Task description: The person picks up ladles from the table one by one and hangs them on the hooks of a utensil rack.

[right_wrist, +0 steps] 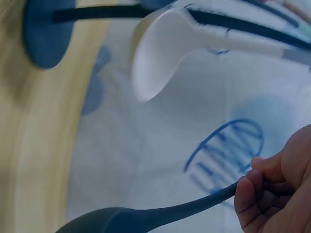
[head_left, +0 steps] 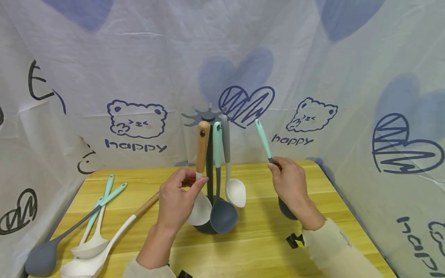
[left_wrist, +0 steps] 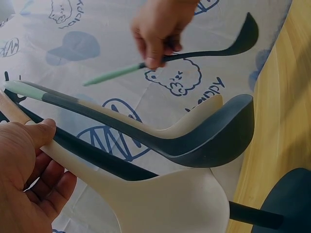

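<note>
My left hand (head_left: 179, 199) pinches a white ladle (left_wrist: 160, 199) with a wooden handle (head_left: 202, 148) just below the wood. That ladle is upright against a dark utensil stand (head_left: 209, 170) with curved hooks on top. Also at the stand are a dark ladle (head_left: 224, 216) with a mint handle and a white ladle (head_left: 236, 193) with a grey handle. To the right, my right hand (head_left: 290, 185) grips another dark mint-handled ladle (right_wrist: 180, 213) by its shaft, apart from the stand. Its handle end points up, and the hand partly hides its bowl in the head view.
On the left of the wooden table (head_left: 264, 247) lie a dark ladle (head_left: 41, 258), a white ladle (head_left: 91, 248) and a larger white wooden-handled utensil (head_left: 114, 237), partly overlapping. Another mint handle (head_left: 92, 220) shows beneath. Printed cloth (head_left: 180, 58) hangs behind and at both sides.
</note>
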### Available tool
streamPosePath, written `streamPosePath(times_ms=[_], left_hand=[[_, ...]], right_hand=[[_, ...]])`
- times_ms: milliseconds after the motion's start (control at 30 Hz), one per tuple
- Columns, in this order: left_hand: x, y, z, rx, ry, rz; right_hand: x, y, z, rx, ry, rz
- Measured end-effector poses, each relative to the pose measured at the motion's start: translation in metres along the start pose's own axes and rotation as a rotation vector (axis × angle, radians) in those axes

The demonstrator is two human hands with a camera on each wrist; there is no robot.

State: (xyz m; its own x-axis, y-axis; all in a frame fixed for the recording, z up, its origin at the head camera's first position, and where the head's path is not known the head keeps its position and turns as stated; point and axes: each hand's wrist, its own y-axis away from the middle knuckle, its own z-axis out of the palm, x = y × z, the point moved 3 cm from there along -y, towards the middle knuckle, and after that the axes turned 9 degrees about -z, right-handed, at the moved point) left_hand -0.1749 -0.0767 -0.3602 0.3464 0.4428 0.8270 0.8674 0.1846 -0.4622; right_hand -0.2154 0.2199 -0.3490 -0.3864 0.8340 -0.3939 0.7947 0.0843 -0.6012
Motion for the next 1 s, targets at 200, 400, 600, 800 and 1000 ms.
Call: streamPosePath(times_ms=[200,400,600,800,1000], left_hand=[[0.0,0.0,0.0,0.007,0.002,-0.004],[-0.001,0.0,0.0,0.01,0.003,-0.011],[0.0,0.001,0.001,0.005,0.006,-0.009],[0.0,0.002,0.002,0.009,0.011,0.004],[0.0,0.002,0.003,0.01,0.012,0.007]], right_hand=[[-0.035,-0.008,-0.011,0.048,-0.087,-0.072],[-0.059,-0.017,-0.016,0.07,-0.132,-0.142],[-0.069,-0.023,-0.014,0.067,-0.139,-0.177],[-0.071,-0.026,-0.012,0.062,-0.138,-0.189],[-0.072,-0.027,-0.009,0.049,-0.138,-0.196]])
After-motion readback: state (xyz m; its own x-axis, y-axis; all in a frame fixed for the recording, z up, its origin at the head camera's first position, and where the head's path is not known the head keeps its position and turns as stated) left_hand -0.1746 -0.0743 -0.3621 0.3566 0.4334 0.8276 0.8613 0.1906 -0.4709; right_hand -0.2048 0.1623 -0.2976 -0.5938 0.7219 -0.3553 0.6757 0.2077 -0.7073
